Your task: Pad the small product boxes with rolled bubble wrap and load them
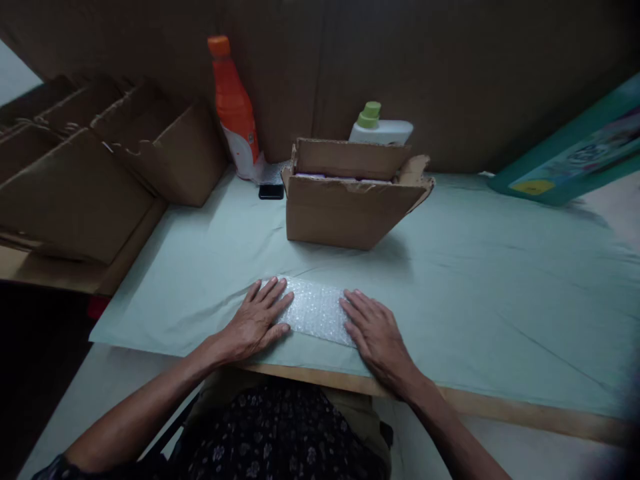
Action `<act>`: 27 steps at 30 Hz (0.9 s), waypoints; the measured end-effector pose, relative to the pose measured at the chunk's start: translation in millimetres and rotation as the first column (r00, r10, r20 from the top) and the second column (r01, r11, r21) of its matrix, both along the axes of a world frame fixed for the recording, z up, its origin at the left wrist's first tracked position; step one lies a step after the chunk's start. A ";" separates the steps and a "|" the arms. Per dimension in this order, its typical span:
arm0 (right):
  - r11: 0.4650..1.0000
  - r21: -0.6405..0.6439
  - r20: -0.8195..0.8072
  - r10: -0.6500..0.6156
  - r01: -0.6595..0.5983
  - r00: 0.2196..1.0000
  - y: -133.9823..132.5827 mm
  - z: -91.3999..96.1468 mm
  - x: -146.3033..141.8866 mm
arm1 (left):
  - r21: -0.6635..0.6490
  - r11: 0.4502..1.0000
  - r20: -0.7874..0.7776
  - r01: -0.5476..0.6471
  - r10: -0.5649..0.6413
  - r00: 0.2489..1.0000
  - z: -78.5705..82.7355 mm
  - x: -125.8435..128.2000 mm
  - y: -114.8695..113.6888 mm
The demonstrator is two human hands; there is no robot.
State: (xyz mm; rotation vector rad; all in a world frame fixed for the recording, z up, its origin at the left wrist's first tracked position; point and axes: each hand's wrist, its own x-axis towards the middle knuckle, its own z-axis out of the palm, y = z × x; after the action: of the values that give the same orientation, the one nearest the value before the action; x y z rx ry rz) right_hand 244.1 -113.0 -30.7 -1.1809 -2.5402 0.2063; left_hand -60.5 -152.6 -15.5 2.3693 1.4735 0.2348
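A small sheet of bubble wrap (315,308) lies flat on the pale green cloth (475,280) near the table's front edge. My left hand (257,320) rests palm down on its left end, fingers stretched out. My right hand (375,333) lies flat on its right end, fingers spread. Neither hand grips anything. Behind the wrap stands an open cardboard box (350,197) with torn flaps.
An orange bottle (234,110) and a white bottle with a green cap (380,127) stand at the back wall. A black phone (271,191) lies beside the box. Stacked cardboard boxes (100,160) fill the left. A teal package (570,157) leans at the right.
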 end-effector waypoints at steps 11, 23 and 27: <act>0.954 -0.253 0.141 -0.129 0.162 0.982 54.4 33.4 -5.5 | -0.052 0.995 -0.123 -0.086 0.080 0.989 35.9 -3.8 75.8; 0.953 0.291 -0.076 0.107 -0.081 0.991 21.3 70.2 13.8 | 0.546 0.837 0.029 0.037 -0.063 0.998 54.6 -17.6 34.7; 0.977 0.136 0.105 0.153 -0.166 0.983 5.2 41.5 39.0 | 0.321 0.936 0.020 0.143 -0.158 0.987 22.3 -24.0 5.2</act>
State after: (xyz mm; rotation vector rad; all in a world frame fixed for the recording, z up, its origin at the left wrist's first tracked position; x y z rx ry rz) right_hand 283.2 -107.8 10.9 -0.9545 -2.6826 0.0038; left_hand -84.5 -147.4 6.9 2.6960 1.3063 0.5202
